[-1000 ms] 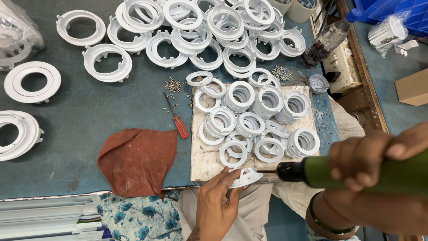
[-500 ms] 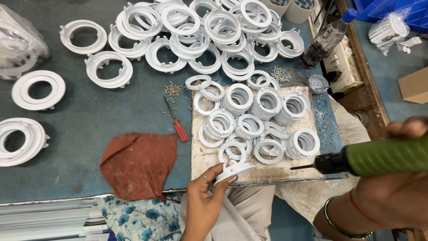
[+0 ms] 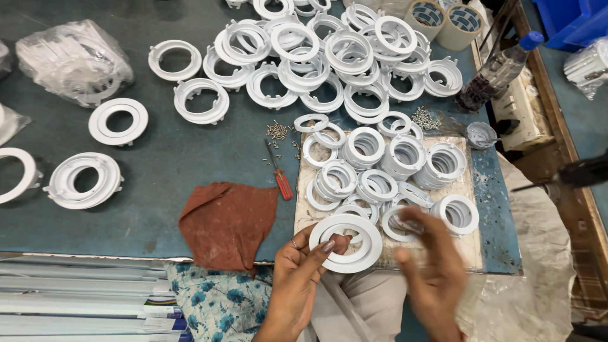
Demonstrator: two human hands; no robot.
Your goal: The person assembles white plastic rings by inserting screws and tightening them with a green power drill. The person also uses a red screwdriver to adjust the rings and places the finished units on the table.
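Note:
My left hand point(image 3: 296, 278) grips a flat white plastic ring point(image 3: 366, 254) by its inner edge and holds it over the near edge of a wooden board point(image 3: 472, 252). Blurred with motion, my right hand point(image 3: 429, 269) is just right of that ring, with nothing in it and its fingers over the smaller white collar rings point(image 3: 370, 168) stacked on the board. A dark power screwdriver point(image 3: 579, 174) is at the far right, away from both hands.
A heap of large white rings point(image 3: 329, 50) fills the back of the blue-green table. A red-handled screwdriver point(image 3: 279, 176), loose screws point(image 3: 277, 131) and a rust cloth point(image 3: 225, 221) lie left of the board. Tape rolls point(image 3: 449, 19), a bottle point(image 3: 497, 73) and a small bowl point(image 3: 481, 134) stand at the right.
My right hand has let go of the green power screwdriver, which now sits off to the right, and has come to the board. My left hand has lifted the flat ring up over the board's edge.

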